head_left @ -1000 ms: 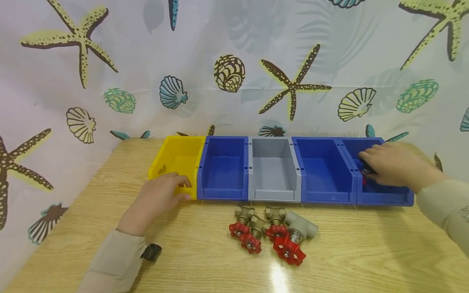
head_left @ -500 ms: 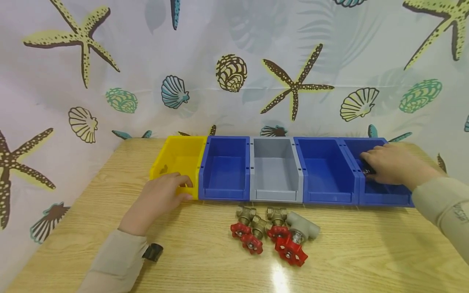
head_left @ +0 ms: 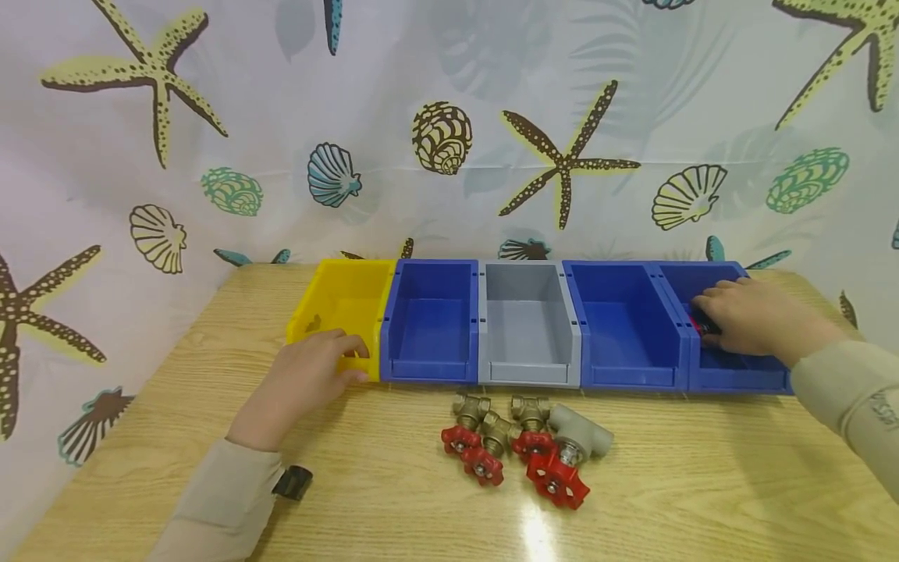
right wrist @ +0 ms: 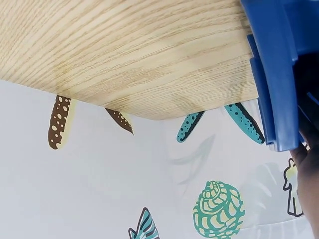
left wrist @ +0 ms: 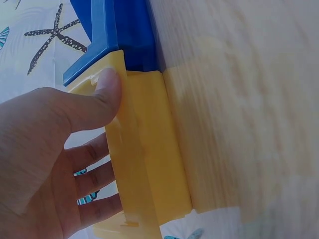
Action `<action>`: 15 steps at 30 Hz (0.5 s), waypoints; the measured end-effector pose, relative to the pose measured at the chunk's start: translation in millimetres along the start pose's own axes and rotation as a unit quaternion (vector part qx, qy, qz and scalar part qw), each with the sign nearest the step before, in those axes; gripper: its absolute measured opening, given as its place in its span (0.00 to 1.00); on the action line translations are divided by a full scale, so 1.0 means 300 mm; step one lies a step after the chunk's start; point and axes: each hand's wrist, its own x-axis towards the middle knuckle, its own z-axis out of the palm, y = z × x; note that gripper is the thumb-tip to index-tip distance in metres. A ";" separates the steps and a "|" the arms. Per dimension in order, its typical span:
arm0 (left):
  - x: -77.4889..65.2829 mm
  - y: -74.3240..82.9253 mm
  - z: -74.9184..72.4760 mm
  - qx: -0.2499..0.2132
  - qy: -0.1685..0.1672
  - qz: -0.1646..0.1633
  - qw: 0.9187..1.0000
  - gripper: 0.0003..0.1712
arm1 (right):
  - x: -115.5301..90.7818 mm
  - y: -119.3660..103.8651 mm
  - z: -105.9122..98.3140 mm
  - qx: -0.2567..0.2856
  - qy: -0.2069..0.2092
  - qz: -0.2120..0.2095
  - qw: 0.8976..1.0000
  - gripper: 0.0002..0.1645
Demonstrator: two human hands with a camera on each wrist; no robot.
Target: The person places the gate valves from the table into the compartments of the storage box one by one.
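Note:
My left hand (head_left: 316, 367) grips the low front lip of the yellow bin (head_left: 351, 273). In the left wrist view, the thumb (left wrist: 107, 89) presses the lip's outer side and the fingers reach over inside. At the far right, my right hand (head_left: 744, 316) is down in the end blue bin (head_left: 744, 381). Its fingers curl round a small black object with a bit of red (head_left: 705, 321), mostly covered by the hand, so its kind cannot be made out. In the right wrist view only a sliver of the right hand (right wrist: 310, 174) shows beside the blue bin wall (right wrist: 279, 74).
Between the end bins stand a blue bin (head_left: 431, 371), a grey bin (head_left: 530, 375) and another blue bin (head_left: 628, 378), joined in a row. Several brass valves (head_left: 497, 433) and a grey pipe valve (head_left: 579, 429), all with red handwheels, lie on the wooden table (head_left: 393, 484) in front.
The right fingers have shifted slightly on the black object; its red part, hidden half a second ago, shows again. The left hand has stayed on the yellow bin.

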 end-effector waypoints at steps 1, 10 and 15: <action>0.000 0.000 0.000 0.000 0.000 -0.001 1.000 0.14 | 0.000 -0.002 0.000 0.000 0.002 -0.001 1.000 0.26; -0.001 -0.004 0.004 0.004 -0.003 -0.003 1.000 0.14 | -0.019 -0.006 0.000 0.011 0.029 -0.013 0.999 0.29; 0.000 -0.003 0.003 0.002 0.002 0.004 1.000 0.14 | -0.047 -0.007 0.000 0.040 0.033 -0.002 0.999 0.26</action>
